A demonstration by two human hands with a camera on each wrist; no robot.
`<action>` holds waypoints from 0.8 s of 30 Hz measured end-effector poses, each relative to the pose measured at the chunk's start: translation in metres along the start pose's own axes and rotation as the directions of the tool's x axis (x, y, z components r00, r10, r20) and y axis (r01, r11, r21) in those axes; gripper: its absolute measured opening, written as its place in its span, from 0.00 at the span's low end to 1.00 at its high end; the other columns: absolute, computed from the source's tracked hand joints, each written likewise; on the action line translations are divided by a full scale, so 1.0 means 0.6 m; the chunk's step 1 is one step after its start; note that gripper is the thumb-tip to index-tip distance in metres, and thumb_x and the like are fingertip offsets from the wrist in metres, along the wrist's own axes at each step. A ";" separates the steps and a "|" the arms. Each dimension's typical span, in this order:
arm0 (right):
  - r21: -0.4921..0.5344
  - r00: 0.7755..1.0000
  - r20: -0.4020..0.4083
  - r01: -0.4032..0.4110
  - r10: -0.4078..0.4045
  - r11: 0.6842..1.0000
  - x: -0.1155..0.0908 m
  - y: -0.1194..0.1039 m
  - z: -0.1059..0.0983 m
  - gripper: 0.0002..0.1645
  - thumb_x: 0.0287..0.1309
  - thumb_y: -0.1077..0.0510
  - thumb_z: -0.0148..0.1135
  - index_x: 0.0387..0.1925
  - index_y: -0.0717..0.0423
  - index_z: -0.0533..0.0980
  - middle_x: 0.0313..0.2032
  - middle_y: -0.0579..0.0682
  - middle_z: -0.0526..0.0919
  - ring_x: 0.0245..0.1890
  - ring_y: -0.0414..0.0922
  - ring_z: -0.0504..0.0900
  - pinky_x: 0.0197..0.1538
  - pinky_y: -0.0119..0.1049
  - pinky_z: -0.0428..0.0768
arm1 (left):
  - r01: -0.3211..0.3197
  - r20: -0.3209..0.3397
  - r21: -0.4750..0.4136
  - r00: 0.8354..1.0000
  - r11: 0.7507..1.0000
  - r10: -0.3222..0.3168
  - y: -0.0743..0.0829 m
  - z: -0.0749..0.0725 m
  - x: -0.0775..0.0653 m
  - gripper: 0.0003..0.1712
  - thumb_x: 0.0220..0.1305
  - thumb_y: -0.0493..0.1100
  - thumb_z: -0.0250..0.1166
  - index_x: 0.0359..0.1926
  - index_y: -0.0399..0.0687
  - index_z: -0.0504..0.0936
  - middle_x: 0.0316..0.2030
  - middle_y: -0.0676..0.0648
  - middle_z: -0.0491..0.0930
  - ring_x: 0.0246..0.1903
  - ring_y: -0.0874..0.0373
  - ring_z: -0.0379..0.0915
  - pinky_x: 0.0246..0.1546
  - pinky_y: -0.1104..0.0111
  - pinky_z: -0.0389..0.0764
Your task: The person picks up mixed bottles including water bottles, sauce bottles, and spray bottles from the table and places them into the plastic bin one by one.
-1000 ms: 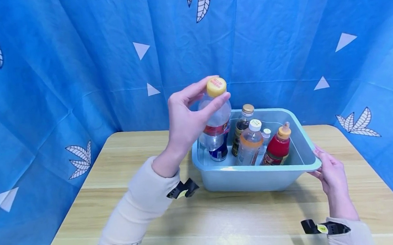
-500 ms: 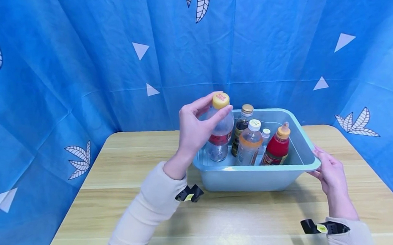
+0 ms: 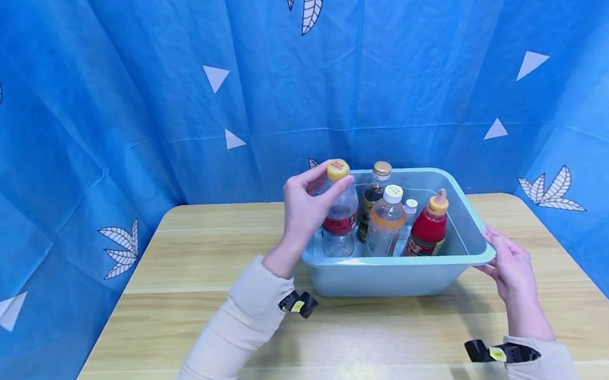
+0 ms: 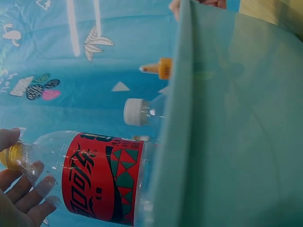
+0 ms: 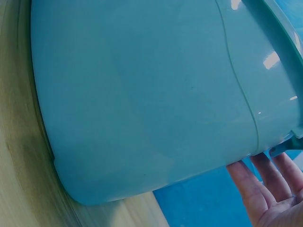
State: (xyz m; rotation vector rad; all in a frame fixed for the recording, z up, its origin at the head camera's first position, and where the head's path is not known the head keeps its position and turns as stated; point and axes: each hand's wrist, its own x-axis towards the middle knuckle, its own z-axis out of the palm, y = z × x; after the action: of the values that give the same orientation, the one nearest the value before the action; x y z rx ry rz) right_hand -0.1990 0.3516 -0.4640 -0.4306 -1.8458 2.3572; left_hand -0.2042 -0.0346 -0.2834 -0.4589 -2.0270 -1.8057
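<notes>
My left hand (image 3: 306, 208) holds a clear plastic soda bottle (image 3: 341, 226) near its yellow cap. The bottle has a red label and stands about upright inside the left end of a light blue plastic tub (image 3: 381, 279). In the left wrist view, the fingers of that hand lie around the neck and shoulder of the bottle, and the tub wall (image 4: 236, 118) hides its lower end. At the tub's front right corner, my right hand (image 3: 511, 266) grips the rim. The right wrist view has its fingertips (image 5: 235, 166) against the outer wall beneath the rim.
Inside the tub stand a dark bottle with a gold cap (image 3: 382, 169), a clear bottle with an orange band (image 3: 387, 222), a small white-capped bottle (image 3: 410, 207) and a red squeeze bottle (image 3: 429, 226). The wooden table (image 3: 182, 271) meets a blue curtain (image 3: 169, 105) behind.
My left hand has lowered the soda bottle into the left end of the tub, from above the rim. My right hand has kept its grip on the corner.
</notes>
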 end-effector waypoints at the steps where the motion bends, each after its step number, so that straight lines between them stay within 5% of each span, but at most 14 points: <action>1: 0.010 1.000 -0.009 -0.004 0.004 1.000 -0.012 -0.011 0.013 0.23 0.55 0.47 0.57 0.54 0.43 0.72 0.52 0.35 0.73 0.38 0.39 0.80 0.36 0.39 0.79 | 0.010 0.000 -0.002 1.000 1.000 -0.010 -0.005 0.001 0.000 0.24 0.48 0.47 0.69 0.47 0.42 0.79 0.43 0.48 0.79 0.43 0.62 0.74 0.46 0.65 0.74; 8: 0.032 1.000 -0.014 0.013 -0.012 0.999 0.016 0.015 -0.010 0.24 0.53 0.47 0.60 0.53 0.44 0.73 0.52 0.36 0.74 0.37 0.42 0.81 0.34 0.41 0.79 | 0.055 0.002 0.004 0.998 0.998 -0.055 -0.033 0.008 0.000 0.25 0.48 0.48 0.69 0.48 0.42 0.78 0.43 0.47 0.79 0.42 0.61 0.75 0.45 0.64 0.74; 17: 0.104 0.999 0.007 0.031 -0.032 0.994 -0.103 -0.080 0.092 0.08 0.56 0.53 0.58 0.35 0.42 0.82 0.34 0.31 0.80 0.29 0.36 0.81 0.28 0.33 0.79 | 0.124 0.016 0.040 0.992 0.991 -0.125 -0.061 0.017 -0.005 0.27 0.46 0.49 0.70 0.48 0.42 0.78 0.45 0.47 0.78 0.44 0.59 0.74 0.44 0.66 0.74; 24: 0.092 1.000 0.000 0.031 -0.031 0.995 -0.085 -0.064 0.074 0.12 0.55 0.52 0.58 0.42 0.42 0.80 0.39 0.33 0.79 0.31 0.37 0.81 0.29 0.34 0.80 | 0.151 0.034 0.084 0.987 0.985 -0.154 -0.082 0.020 -0.007 0.27 0.46 0.51 0.70 0.48 0.45 0.78 0.43 0.49 0.79 0.42 0.61 0.74 0.42 0.70 0.75</action>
State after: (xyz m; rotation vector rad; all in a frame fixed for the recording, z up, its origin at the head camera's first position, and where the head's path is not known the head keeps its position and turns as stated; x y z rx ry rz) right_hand -0.1669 0.3062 -0.4098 -0.3881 -1.7235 2.4103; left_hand -0.2253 -0.0286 -0.3293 -0.3267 -2.2074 -1.8057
